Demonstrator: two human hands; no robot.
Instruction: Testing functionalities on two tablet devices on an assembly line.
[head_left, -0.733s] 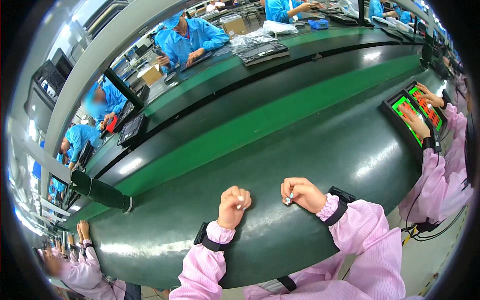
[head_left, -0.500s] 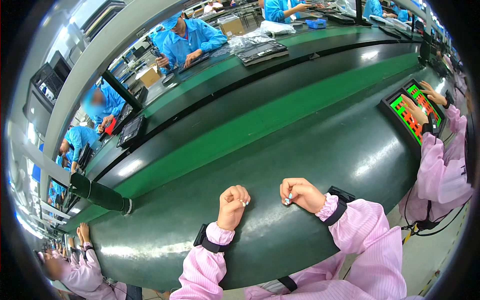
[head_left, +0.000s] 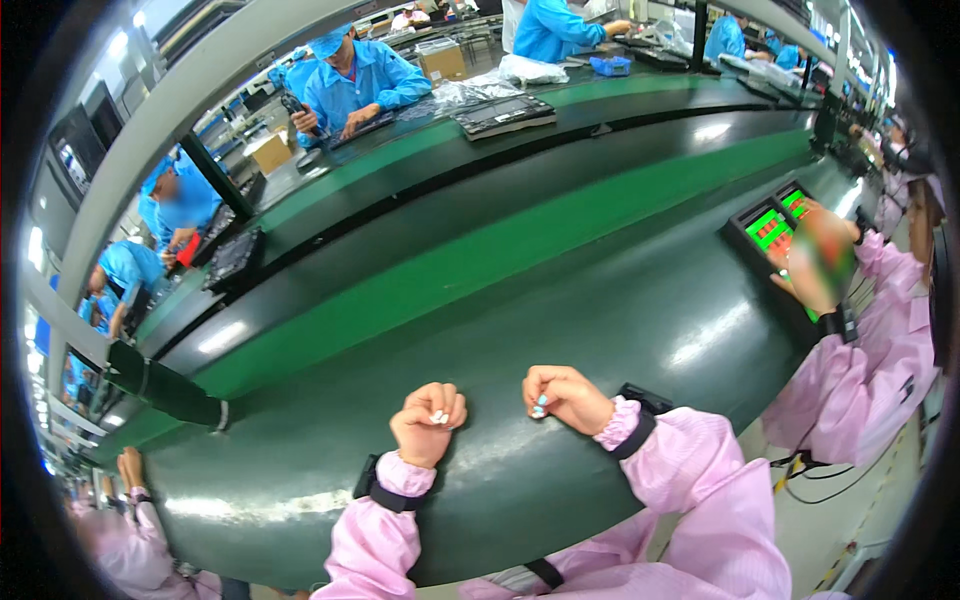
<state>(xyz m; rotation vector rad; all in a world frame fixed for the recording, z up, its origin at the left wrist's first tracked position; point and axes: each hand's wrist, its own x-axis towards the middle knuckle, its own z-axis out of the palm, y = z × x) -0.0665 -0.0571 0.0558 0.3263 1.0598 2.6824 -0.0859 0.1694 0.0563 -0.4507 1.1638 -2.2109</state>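
Note:
Over the dark green table (head_left: 600,480), near its front edge, my left hand (head_left: 428,424) is closed with the fingers curled in. A short gap to the right of it, my right hand (head_left: 570,398) is curled the same way, thumb against the fingers. Light-coloured nails show on both. I see no object in either hand. Black bands with small dark boxes circle my wrists over pink striped sleeves.
At the right, a person in pink has hands on a black tray-like device (head_left: 765,235) with green and orange areas. A dark green post (head_left: 165,385) rises at the left. Across the belt, people in blue work near a flat black unit (head_left: 505,117) and a blue bin (head_left: 610,66).
The whole view has shifted, so the table and my hands appear farther left. My hands stay curled. The neighbour at the right has lowered their head and moved their hands over the black device.

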